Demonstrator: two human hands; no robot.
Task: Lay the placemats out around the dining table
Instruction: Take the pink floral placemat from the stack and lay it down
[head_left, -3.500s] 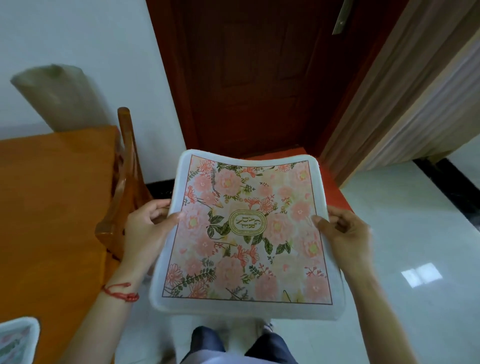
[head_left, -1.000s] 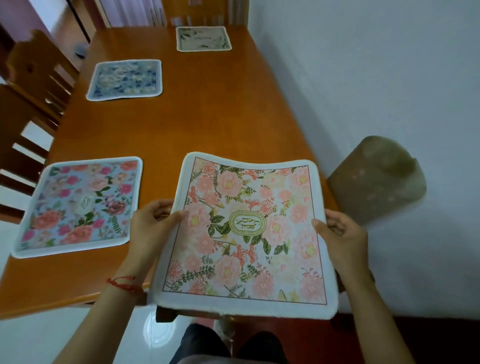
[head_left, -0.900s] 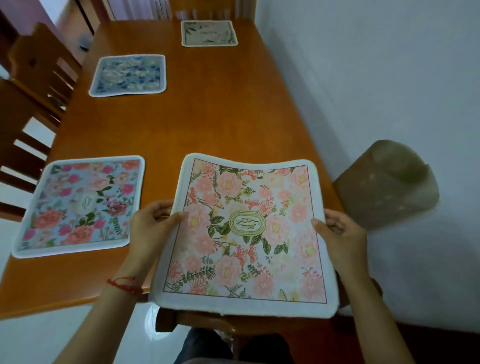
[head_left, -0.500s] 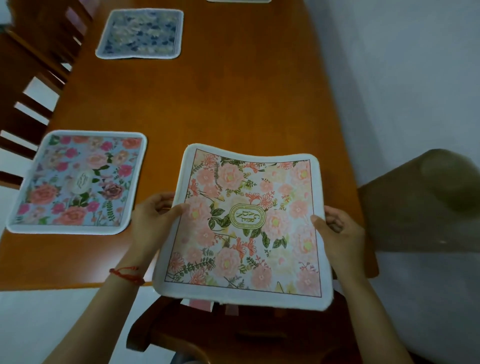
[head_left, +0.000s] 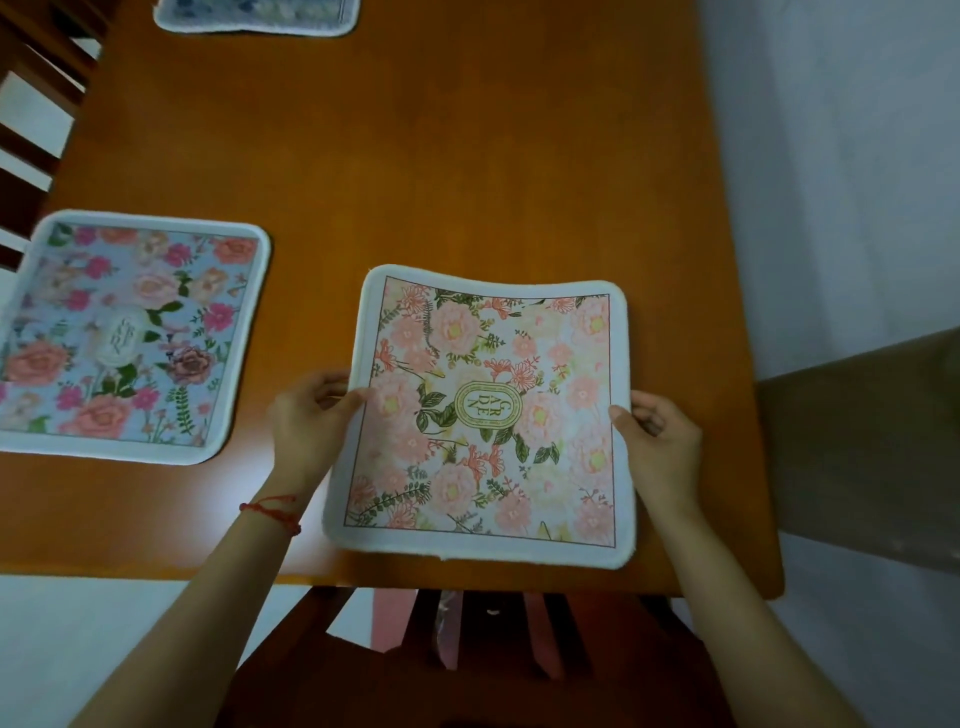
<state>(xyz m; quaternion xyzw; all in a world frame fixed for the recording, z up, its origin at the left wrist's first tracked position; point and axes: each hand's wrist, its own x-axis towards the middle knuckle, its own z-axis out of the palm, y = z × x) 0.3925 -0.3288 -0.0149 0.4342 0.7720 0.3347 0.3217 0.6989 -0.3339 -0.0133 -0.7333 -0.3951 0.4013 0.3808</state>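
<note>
A pale pink floral placemat (head_left: 483, 415) with a white border hangs low over the near right part of the wooden dining table (head_left: 467, 171), its far edge sagging in the middle. My left hand (head_left: 311, 421) grips its left edge and my right hand (head_left: 660, 447) grips its right edge. A blue floral placemat (head_left: 124, 332) lies flat on the table to the left. Another blue placemat (head_left: 260, 15) lies farther back, cut off by the top of the frame.
A dark wooden chair (head_left: 478, 654) stands tucked under the near table edge below the held mat. More chair backs (head_left: 31, 104) line the table's left side. A white wall (head_left: 841, 156) runs along the right, with a brownish object (head_left: 862, 457) leaning against it.
I have turned from the doorway to the table and moved closer. The pink placemat, held in both hands throughout, has come forward over the table's near right corner and lower.
</note>
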